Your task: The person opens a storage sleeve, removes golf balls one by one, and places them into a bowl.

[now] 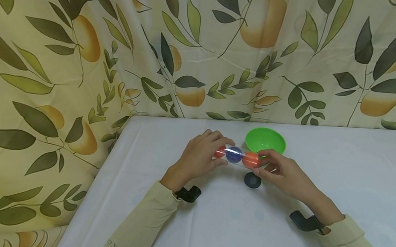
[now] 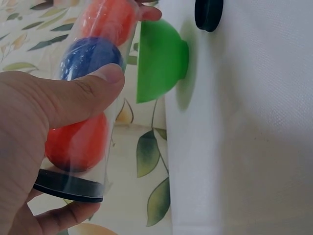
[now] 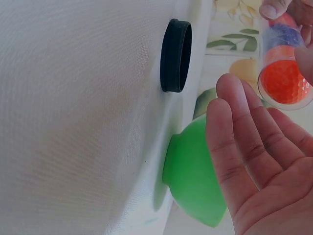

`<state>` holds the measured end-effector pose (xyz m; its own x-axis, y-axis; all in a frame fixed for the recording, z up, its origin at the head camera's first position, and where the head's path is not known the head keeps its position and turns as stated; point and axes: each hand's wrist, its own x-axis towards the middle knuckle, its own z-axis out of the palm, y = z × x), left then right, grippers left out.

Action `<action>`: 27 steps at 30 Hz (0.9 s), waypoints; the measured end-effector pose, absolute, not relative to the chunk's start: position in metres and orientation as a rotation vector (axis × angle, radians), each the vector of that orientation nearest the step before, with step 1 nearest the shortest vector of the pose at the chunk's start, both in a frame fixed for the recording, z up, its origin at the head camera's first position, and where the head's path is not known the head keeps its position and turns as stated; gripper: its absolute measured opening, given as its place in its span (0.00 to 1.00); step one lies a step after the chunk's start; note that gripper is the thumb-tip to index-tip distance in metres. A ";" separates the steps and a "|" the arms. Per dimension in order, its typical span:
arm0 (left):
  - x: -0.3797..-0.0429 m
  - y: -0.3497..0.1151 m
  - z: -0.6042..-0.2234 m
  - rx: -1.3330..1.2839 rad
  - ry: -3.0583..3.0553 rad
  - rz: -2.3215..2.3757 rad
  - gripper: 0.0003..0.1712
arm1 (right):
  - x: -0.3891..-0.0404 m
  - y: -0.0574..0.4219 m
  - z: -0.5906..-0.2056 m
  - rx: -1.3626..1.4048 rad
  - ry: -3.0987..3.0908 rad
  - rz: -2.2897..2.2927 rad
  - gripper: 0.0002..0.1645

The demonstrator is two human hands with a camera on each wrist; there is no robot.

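My left hand (image 1: 201, 152) grips a clear tube (image 1: 239, 150), its thumb lying along the wall in the left wrist view. Inside, a blue ball (image 1: 233, 154) sits between a red ball (image 2: 78, 142) and an orange ball (image 3: 284, 82). A black cap (image 2: 68, 185) closes the end by my left hand; the other end is uncovered, with the orange ball at its mouth. My right hand (image 1: 283, 173) is at that mouth, fingers fairly straight in the right wrist view and thumb overlapping the tube's edge. Below lies a loose black cap (image 1: 252, 180) on the table.
A green bowl (image 1: 266, 141) stands just behind the tube, near the back edge of the white-covered table (image 1: 226, 240). Curtains with a leaf and fruit print (image 1: 201, 55) hang behind and along the left side. Each wrist wears a black camera mount (image 1: 188, 193).
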<state>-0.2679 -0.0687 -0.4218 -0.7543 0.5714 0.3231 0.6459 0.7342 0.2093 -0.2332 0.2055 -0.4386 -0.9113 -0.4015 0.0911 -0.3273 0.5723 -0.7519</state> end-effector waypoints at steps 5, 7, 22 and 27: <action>-0.268 -0.068 -0.421 -0.951 -2.682 -0.450 0.29 | -0.233 0.205 -0.439 -0.630 2.709 -1.271 0.29; -0.268 -0.068 -0.421 -0.945 -2.669 -0.446 0.29 | -0.232 0.205 -0.438 -0.628 2.711 -1.275 0.29; -0.268 -0.067 -0.422 -0.897 -2.482 -0.469 0.28 | -0.231 0.205 -0.434 -0.610 2.720 -1.390 0.25; -0.269 -0.068 -0.421 -0.886 -2.451 -0.467 0.28 | -0.232 0.205 -0.435 -0.569 2.691 -1.388 0.27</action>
<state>-0.2687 -0.0677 -0.4213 -0.6696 0.4991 0.5500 0.6663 0.7308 0.1480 -0.2320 0.2047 -0.4345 -0.9300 -0.3497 0.1129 -0.2947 0.5262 -0.7976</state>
